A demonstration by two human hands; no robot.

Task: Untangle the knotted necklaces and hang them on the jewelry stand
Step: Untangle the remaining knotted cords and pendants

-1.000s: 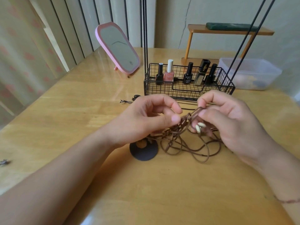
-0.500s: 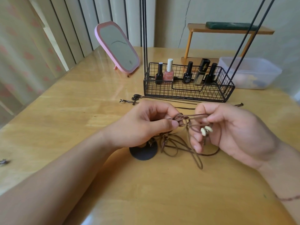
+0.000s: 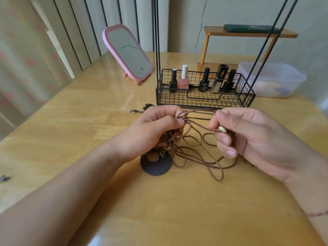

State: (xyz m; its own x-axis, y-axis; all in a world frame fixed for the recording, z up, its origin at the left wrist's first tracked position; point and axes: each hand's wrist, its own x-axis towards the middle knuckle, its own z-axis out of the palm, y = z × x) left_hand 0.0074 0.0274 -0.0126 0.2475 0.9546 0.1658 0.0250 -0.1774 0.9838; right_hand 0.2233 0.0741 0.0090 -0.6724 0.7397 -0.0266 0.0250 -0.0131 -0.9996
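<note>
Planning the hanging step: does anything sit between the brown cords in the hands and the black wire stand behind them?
Nothing visible blocks the way. Left hand and right hand pinch the brown cord necklaces directly in front of the wire stand. Only thin black cords lie flat on the table between them.

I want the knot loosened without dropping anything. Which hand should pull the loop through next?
Probably the right hand: it pinches the free cord by the shell bead, while the left hand pins the knot.

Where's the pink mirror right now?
In the head view, the pink mirror stands tilted at the table's far left, left of the black wire basket holding nail polish bottles.
</note>
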